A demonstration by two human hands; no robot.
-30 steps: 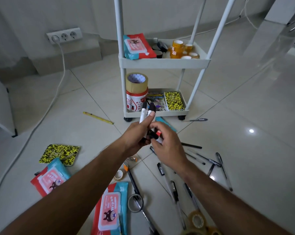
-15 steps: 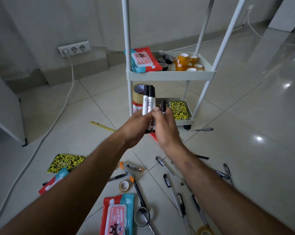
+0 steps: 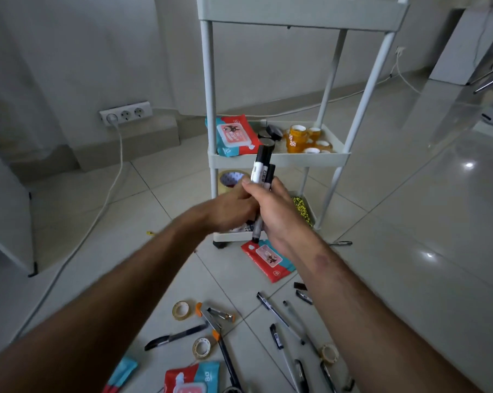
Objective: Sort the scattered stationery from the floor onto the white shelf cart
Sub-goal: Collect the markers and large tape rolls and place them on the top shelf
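- Black-and-white markers (image 3: 261,177): upright bundle, held before the cart's middle shelf.
- White shelf cart (image 3: 279,160): middle shelf carries wipes pack, tape rolls.
- Pens (image 3: 279,316): scattered on the floor.

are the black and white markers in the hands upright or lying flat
Upright: the black and white markers stand near-vertical, caps up, gripped by the right hand and left hand.

cart's top (image 3: 302,12) cropped, left hand (image 3: 228,211) half-hidden

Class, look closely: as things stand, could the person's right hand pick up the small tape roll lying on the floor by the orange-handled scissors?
Probably not yet. The right hand grips the markers together with the left hand, so it is occupied, though the tape roll lies uncovered on the floor.
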